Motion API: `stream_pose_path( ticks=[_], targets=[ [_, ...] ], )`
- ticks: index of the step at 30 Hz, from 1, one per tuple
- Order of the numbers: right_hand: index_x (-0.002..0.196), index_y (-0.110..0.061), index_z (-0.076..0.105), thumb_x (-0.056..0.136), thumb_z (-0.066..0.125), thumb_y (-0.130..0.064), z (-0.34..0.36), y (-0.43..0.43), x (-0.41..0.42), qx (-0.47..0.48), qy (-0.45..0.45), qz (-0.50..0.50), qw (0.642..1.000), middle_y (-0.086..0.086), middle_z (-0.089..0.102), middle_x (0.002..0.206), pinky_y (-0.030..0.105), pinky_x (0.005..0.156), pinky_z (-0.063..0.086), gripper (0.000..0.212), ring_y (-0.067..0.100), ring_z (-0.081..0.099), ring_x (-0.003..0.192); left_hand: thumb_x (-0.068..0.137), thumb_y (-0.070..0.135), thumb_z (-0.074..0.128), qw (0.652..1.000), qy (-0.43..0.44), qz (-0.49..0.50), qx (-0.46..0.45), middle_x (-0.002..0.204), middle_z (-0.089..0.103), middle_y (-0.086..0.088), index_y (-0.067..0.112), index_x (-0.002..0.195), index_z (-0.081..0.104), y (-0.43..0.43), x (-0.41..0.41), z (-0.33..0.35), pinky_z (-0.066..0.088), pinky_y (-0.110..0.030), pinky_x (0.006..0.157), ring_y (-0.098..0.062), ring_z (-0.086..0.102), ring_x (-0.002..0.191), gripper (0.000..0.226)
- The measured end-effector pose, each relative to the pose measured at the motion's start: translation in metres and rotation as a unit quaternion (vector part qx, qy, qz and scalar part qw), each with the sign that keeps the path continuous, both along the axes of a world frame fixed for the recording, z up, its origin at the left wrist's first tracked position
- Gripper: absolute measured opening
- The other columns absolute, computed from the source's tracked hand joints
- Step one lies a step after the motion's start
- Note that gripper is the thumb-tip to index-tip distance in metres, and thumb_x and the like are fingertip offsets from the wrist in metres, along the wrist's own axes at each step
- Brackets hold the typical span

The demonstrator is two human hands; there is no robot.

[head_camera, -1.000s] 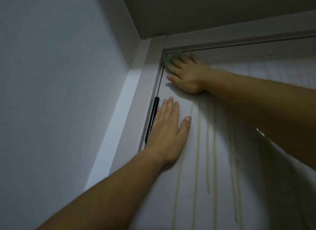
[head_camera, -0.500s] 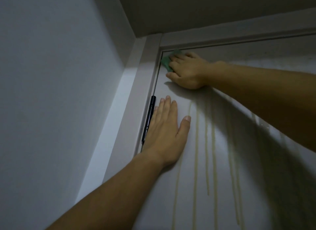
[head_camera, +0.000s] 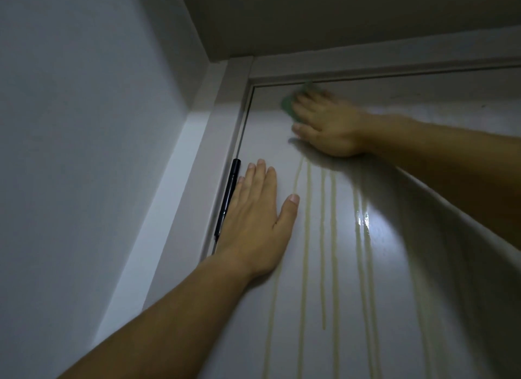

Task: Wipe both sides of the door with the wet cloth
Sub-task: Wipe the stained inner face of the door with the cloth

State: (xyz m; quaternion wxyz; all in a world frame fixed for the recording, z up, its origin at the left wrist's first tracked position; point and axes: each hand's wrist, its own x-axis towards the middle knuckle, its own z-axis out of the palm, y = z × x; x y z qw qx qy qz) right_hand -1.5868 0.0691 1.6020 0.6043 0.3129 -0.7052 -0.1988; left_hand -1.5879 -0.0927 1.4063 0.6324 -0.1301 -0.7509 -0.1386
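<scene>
Two hands lie flat on the smooth, glossy pale door (head_camera: 380, 280): left hand (head_camera: 253, 226) with fingers straight and together beside the black cylindrical hinge (head_camera: 227, 198), right hand (head_camera: 329, 124) with fingers extended, pressing the cloth (head_camera: 287, 105). Cloth is green, soft-edged and blurred, mostly under the right fingertips near the door's top edge. Yellowish drip streaks (head_camera: 307, 237) run down the wet panel.

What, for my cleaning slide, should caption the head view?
Right hand presses green cloth high on door; left hand flat below.

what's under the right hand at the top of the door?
A green cloth, pressed against the white door by the right hand. Only the cloth's left edge shows; the hand covers the rest.
</scene>
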Motion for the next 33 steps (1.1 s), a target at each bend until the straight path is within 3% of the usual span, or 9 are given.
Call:
stream_pose_path(
  ticks=[3, 7, 9, 14, 19, 24, 28, 29, 33],
  targets=[
    [0.162, -0.026, -0.007, 0.102, 0.007, -0.063, -0.028, 0.005, -0.011, 0.091, 0.007, 0.012, 0.996, -0.008, -0.009, 0.169, 0.025, 0.116, -0.015, 0.072, 0.002, -0.019, 0.147, 0.095, 0.063, 0.007, 1.0, 0.001, 0.004, 0.001, 0.169, -0.019, 0.01, 0.026, 0.161, -0.01, 0.0, 0.0, 0.0, -0.017, -0.02, 0.118, 0.001, -0.024, 0.15, 0.077],
    [0.163, -0.021, -0.006, 0.109, 0.015, -0.051, 0.015, 0.004, 0.005, -0.029, -0.018, -0.014, 0.999, 0.001, -0.01, 0.171, 0.029, 0.12, -0.014, 0.065, 0.014, -0.015, 0.155, 0.093, 0.064, 0.006, 1.0, -0.011, -0.012, 0.002, 0.168, -0.02, 0.011, 0.027, 0.161, -0.01, 0.001, 0.002, 0.0, -0.018, -0.018, 0.117, 0.003, -0.025, 0.149, 0.079],
    [0.163, -0.019, -0.006, 0.109, 0.013, -0.051, 0.012, -0.003, 0.005, -0.046, -0.012, -0.016, 0.999, 0.004, -0.011, 0.171, 0.031, 0.122, -0.013, 0.066, 0.017, -0.015, 0.156, 0.093, 0.065, 0.007, 1.0, -0.016, -0.027, -0.001, 0.168, -0.02, 0.011, 0.027, 0.161, -0.009, -0.002, 0.004, 0.0, -0.017, -0.02, 0.119, 0.003, -0.025, 0.149, 0.08],
    [0.162, -0.027, -0.005, 0.1, 0.006, -0.059, -0.03, 0.0, -0.012, 0.088, -0.004, 0.019, 0.996, -0.008, -0.007, 0.17, 0.025, 0.118, -0.014, 0.071, 0.002, -0.016, 0.149, 0.093, 0.069, 0.008, 0.999, -0.019, -0.001, -0.032, 0.167, -0.024, 0.008, 0.025, 0.161, -0.013, -0.006, 0.004, -0.004, -0.02, -0.019, 0.115, 0.001, -0.029, 0.147, 0.084],
    [0.163, -0.022, -0.004, 0.111, 0.011, -0.045, 0.014, -0.038, 0.01, -0.025, -0.033, -0.005, 0.999, 0.001, -0.009, 0.172, 0.032, 0.123, -0.012, 0.059, 0.016, -0.014, 0.156, 0.096, 0.069, 0.009, 0.999, -0.007, 0.012, -0.035, 0.167, -0.025, 0.008, 0.024, 0.16, -0.015, -0.007, 0.002, -0.004, -0.024, -0.015, 0.111, 0.004, -0.031, 0.145, 0.082],
    [0.163, -0.026, -0.002, 0.109, 0.013, -0.051, -0.016, -0.003, -0.008, 0.08, -0.013, 0.013, 0.997, -0.006, -0.006, 0.171, 0.025, 0.118, -0.013, 0.061, 0.003, -0.016, 0.149, 0.092, 0.071, 0.004, 0.999, 0.007, 0.028, -0.032, 0.168, -0.022, 0.007, 0.024, 0.16, -0.012, -0.006, 0.0, -0.004, -0.025, -0.015, 0.111, 0.005, -0.03, 0.144, 0.084],
    [0.163, -0.024, -0.007, 0.108, 0.012, -0.053, 0.013, 0.033, 0.003, -0.073, -0.029, -0.026, 0.997, 0.001, -0.012, 0.171, 0.03, 0.121, -0.013, 0.064, 0.014, -0.017, 0.156, 0.087, 0.075, -0.002, 1.0, 0.004, -0.011, -0.01, 0.168, -0.02, 0.012, 0.03, 0.16, -0.009, -0.003, 0.0, -0.004, -0.019, -0.019, 0.116, 0.005, -0.027, 0.147, 0.086],
    [0.163, -0.022, -0.007, 0.107, 0.011, -0.055, 0.006, 0.033, 0.004, -0.076, -0.023, -0.03, 0.996, 0.002, -0.012, 0.171, 0.031, 0.121, -0.014, 0.067, 0.016, -0.017, 0.156, 0.088, 0.074, 0.0, 1.0, 0.002, -0.019, -0.006, 0.168, -0.019, 0.013, 0.03, 0.16, -0.008, -0.002, 0.0, -0.004, -0.017, -0.021, 0.118, 0.004, -0.026, 0.148, 0.084],
    [0.162, -0.026, -0.008, 0.095, 0.0, -0.069, -0.049, 0.033, -0.01, 0.047, -0.005, -0.003, 0.999, -0.006, -0.011, 0.169, 0.027, 0.119, -0.017, 0.08, 0.007, -0.018, 0.153, 0.093, 0.07, 0.004, 1.0, 0.009, -0.013, -0.003, 0.168, -0.018, 0.012, 0.031, 0.16, -0.006, -0.004, -0.001, -0.002, -0.014, -0.024, 0.121, 0.002, -0.024, 0.149, 0.078]
  ],
)
